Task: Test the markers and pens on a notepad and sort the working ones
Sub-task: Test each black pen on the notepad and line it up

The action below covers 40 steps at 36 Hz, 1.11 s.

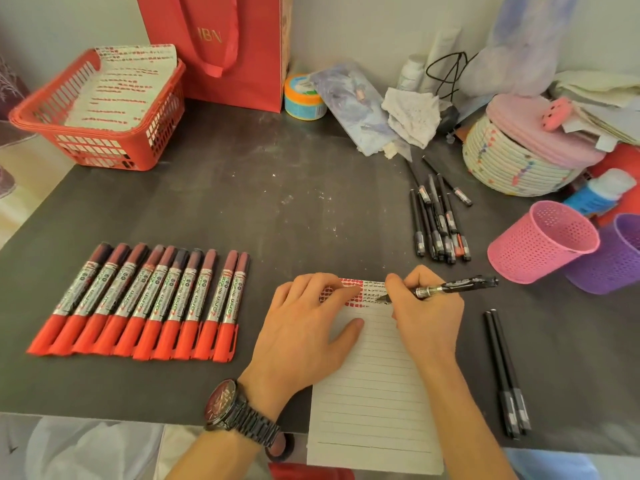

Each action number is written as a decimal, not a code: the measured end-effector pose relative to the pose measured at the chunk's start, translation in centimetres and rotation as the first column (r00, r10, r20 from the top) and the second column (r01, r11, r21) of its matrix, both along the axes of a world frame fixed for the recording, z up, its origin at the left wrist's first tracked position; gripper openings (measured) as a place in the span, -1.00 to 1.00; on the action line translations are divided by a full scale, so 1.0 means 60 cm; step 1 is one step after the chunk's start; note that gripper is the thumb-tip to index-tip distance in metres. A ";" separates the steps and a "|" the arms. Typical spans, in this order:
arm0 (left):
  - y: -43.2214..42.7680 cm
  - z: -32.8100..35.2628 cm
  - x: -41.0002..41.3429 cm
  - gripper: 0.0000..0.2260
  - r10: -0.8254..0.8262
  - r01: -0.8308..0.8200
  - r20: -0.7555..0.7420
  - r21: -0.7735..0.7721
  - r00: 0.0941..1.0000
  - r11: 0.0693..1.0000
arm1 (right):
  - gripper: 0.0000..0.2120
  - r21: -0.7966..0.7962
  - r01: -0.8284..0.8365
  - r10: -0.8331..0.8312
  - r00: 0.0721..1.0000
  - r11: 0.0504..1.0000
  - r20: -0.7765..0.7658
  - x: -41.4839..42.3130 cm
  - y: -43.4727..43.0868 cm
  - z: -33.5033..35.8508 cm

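A lined notepad sheet (370, 393) lies at the table's front edge, its top rows filled with red and black test marks. My left hand (304, 323) rests flat on the sheet. My right hand (424, 313) grips a black pen (453, 285) with its tip on the paper at the marked rows. Several red-capped markers (138, 303) lie in a neat row to the left. A loose pile of black pens (438, 220) sits beyond the pad, and two black pens (507, 372) lie side by side at the right.
A pink mesh cup (540, 242) and a purple one (613, 258) lie tipped at the right. A red basket (100, 109) holding marked paper stands back left, beside a red bag (225, 46). Tape, cloth and a woven basket (512, 161) crowd the back right.
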<state>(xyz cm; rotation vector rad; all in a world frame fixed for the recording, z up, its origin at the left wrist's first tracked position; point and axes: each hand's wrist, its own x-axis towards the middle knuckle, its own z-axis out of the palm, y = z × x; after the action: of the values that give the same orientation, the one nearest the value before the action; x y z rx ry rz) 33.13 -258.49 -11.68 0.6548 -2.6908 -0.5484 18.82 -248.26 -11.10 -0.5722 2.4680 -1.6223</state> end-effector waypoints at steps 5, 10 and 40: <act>-0.002 -0.004 -0.004 -0.60 0.013 -0.013 0.006 -0.006 1.000 1.000 | -0.77 0.058 -0.007 0.007 1.000 0.998 -0.012 -0.003 0.001 -0.001; -0.003 -0.007 -0.005 -0.59 0.017 -0.017 0.019 -0.007 1.000 1.000 | -0.80 0.078 -0.032 0.034 0.999 0.996 -0.026 -0.005 0.000 -0.007; -0.001 -0.007 -0.005 -0.57 0.026 -0.026 0.012 0.010 1.000 1.000 | -0.76 0.129 -0.102 0.109 0.993 0.986 -0.045 -0.006 0.003 -0.007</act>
<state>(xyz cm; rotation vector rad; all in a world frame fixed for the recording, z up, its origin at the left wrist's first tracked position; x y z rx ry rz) 32.84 -258.57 -12.08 0.6967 -2.6887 -0.5538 18.46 -248.06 -11.53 -0.7220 2.5075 -1.4186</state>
